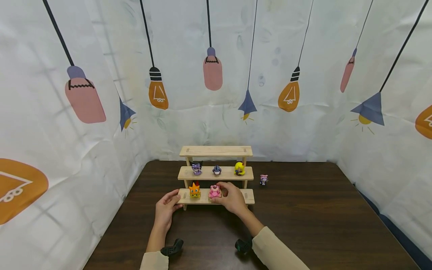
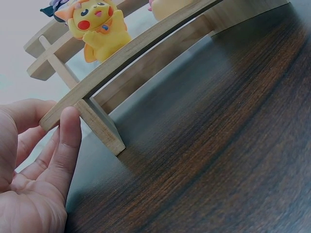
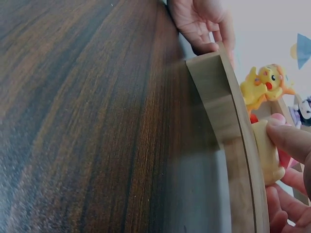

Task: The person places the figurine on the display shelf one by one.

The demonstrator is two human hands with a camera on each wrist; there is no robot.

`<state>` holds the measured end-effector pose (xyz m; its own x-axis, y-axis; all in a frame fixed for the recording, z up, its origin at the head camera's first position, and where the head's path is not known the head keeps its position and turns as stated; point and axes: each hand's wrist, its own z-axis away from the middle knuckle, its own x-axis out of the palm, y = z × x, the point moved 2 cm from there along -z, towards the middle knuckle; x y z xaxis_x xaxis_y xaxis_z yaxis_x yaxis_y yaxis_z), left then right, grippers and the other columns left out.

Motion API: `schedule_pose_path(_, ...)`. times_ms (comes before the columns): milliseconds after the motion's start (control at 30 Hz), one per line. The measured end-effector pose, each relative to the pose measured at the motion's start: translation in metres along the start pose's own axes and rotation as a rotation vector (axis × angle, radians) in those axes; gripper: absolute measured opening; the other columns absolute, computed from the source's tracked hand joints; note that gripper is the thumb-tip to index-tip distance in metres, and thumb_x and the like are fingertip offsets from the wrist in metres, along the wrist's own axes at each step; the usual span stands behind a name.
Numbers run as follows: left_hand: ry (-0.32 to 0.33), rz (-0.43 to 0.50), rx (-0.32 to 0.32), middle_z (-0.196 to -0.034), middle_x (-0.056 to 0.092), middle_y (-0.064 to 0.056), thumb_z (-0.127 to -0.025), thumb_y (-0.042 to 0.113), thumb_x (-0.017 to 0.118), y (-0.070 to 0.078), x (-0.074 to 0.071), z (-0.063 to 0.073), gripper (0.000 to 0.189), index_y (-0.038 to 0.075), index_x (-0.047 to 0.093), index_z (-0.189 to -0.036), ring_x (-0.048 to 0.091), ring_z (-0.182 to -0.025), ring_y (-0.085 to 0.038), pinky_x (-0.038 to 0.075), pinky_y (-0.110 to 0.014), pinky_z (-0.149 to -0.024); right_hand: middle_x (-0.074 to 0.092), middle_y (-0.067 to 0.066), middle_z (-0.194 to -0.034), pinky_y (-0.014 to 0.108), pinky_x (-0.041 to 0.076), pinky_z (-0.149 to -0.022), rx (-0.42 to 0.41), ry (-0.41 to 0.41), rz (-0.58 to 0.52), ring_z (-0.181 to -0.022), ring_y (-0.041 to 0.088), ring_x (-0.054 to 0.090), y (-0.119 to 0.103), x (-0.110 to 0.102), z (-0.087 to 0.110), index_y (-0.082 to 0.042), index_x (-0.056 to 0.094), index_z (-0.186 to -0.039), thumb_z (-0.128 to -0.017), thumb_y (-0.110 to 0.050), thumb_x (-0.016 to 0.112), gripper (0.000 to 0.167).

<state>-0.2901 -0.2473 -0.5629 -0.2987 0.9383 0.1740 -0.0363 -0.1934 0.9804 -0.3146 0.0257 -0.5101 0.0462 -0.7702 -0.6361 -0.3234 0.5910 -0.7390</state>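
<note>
A three-tier wooden display stand stands on the dark table. My left hand grips the left end of its lowest shelf, thumb and fingers round the board's edge in the left wrist view. On that shelf, a pink bear figurine is pinched between the thumb and fingers of my right hand. The right wrist view shows the thumb against the figurine's pale base. To its left sits a yellow figurine with an orange hood, touched by neither hand.
The middle shelf bears a purple figurine with a dark hood, a small blue-grey figurine and a yellow-haired figurine. Right of the stand, a small pink-and-purple figurine stands on the table. A printed white curtain hangs behind.
</note>
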Motion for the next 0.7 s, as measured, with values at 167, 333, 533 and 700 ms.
schedule_pose_path(167,-0.002,-0.003,0.005,-0.099,0.073,0.009,-0.099,0.011,0.068,0.0,0.0,0.0,0.04,-0.001,0.061,-0.137,0.069,-0.083,-0.012,0.063,-0.026,-0.073,0.061,0.004,-0.096,0.024,0.039,-0.065,0.011,-0.003,-0.02,-0.081,0.015,0.05,0.001,0.0,0.001,-0.014,0.069,-0.13,-0.079,-0.034,0.09,0.059)
schedule_pose_path(333,-0.004,0.006,0.006,-0.099,0.074,0.01,-0.099,0.01,0.068,0.0,0.0,0.0,0.04,-0.001,0.061,-0.136,0.069,-0.083,-0.012,0.063,-0.026,-0.072,0.068,0.006,-0.112,0.026,0.049,-0.074,0.027,-0.009,-0.061,-0.089,0.017,0.057,0.001,0.0,0.002,-0.013,0.067,-0.133,-0.079,-0.033,0.09,0.061)
schedule_pose_path(533,-0.005,0.012,0.004,-0.099,0.074,0.01,-0.099,0.01,0.068,0.001,0.0,0.0,0.04,-0.002,0.061,-0.136,0.069,-0.083,-0.012,0.063,-0.026,-0.072,0.07,0.008,-0.118,0.026,0.052,-0.077,0.02,-0.023,-0.142,-0.092,0.018,0.06,0.003,-0.005,0.006,-0.01,0.066,-0.134,-0.082,-0.031,0.088,0.06)
schedule_pose_path(700,-0.006,0.006,0.0,-0.1,0.074,0.009,-0.099,0.011,0.068,0.0,0.0,0.0,0.041,-0.001,0.061,-0.136,0.069,-0.083,-0.012,0.063,-0.026,-0.073,0.071,0.01,-0.115,0.024,0.051,-0.075,0.0,-0.025,-0.173,-0.089,0.017,0.06,0.011,-0.011,0.011,-0.008,0.067,-0.129,-0.085,-0.029,0.085,0.053)
